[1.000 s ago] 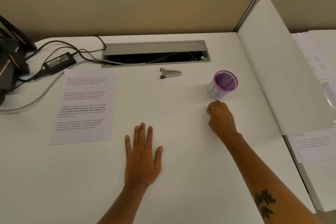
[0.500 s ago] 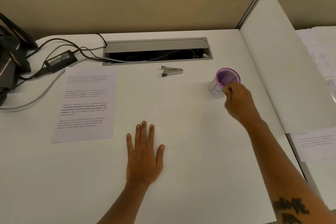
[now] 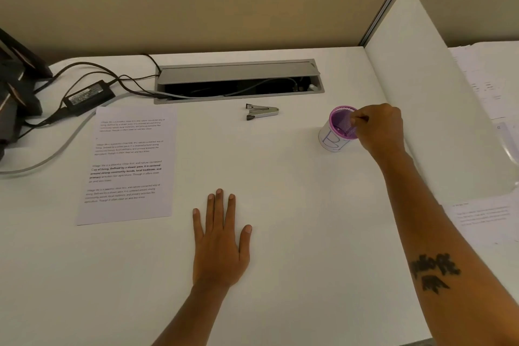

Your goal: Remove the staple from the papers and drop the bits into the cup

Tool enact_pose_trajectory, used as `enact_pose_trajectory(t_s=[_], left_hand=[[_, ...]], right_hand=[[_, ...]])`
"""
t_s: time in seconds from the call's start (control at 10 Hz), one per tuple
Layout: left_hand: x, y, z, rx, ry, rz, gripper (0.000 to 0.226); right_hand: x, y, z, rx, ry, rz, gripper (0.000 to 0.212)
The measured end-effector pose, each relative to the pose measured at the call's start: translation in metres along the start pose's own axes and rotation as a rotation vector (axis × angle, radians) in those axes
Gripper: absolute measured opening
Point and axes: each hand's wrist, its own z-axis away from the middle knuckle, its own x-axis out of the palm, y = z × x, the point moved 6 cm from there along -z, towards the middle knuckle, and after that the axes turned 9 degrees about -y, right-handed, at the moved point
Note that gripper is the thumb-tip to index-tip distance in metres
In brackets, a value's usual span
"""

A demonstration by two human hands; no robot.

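Observation:
The purple mesh cup [image 3: 338, 130], wrapped in white paper with a blue mark, stands at the right of the desk. My right hand [image 3: 379, 129] hovers over its rim, thumb and forefinger pinched above the opening as if on a tiny bit, which is too small to make out. The printed papers [image 3: 127, 164] lie flat at the left. A metal staple remover [image 3: 262, 112] lies between the papers and the cup, near the cable tray. My left hand [image 3: 222, 239] rests flat on the desk, palm down, fingers apart, holding nothing.
An open cable tray [image 3: 238, 80] is set into the back of the white desk [image 3: 295, 233]. A black power adapter [image 3: 88, 95] and cables lie at the back left. A white divider [image 3: 427, 98] rises right of the cup, with more papers [image 3: 483, 216] beyond it.
My right hand lifted off the desk in front of the cup and moved up and right over the cup's opening. My left hand stayed flat.

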Motion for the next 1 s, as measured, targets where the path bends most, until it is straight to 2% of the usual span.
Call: enact_pose_trajectory(t_s=[0.1, 0.3, 0.5, 0.6, 0.7, 0.9, 1.0], left_hand=[[0.0, 0.0, 0.0, 0.0, 0.0, 0.0, 0.074], [0.002, 0.0, -0.001, -0.003, -0.002, -0.013, 0.075], [0.003, -0.001, -0.001, -0.005, 0.0, -0.018, 0.075], [0.003, -0.001, 0.0, 0.008, 0.001, -0.017, 0.076], [0.002, -0.001, 0.0, 0.012, -0.008, 0.001, 0.077], [-0.008, -0.004, 0.003, 0.063, -0.021, 0.17, 0.083], [-0.013, -0.009, 0.009, 0.13, -0.032, 0.398, 0.084]], right_hand=[[-0.001, -0.001, 0.004, 0.007, 0.047, -0.005, 0.011], [-0.005, 0.003, 0.008, 0.036, 0.093, -0.044, 0.013], [-0.007, 0.008, 0.017, 0.028, 0.145, -0.047, 0.006], [-0.007, 0.005, 0.033, -0.021, 0.196, -0.053, 0.008], [-0.003, -0.005, 0.053, -0.152, 0.25, -0.087, 0.012], [0.033, -0.039, 0.115, -0.224, 0.159, -0.041, 0.032], [0.072, -0.056, 0.154, -0.223, 0.064, -0.021, 0.045]])
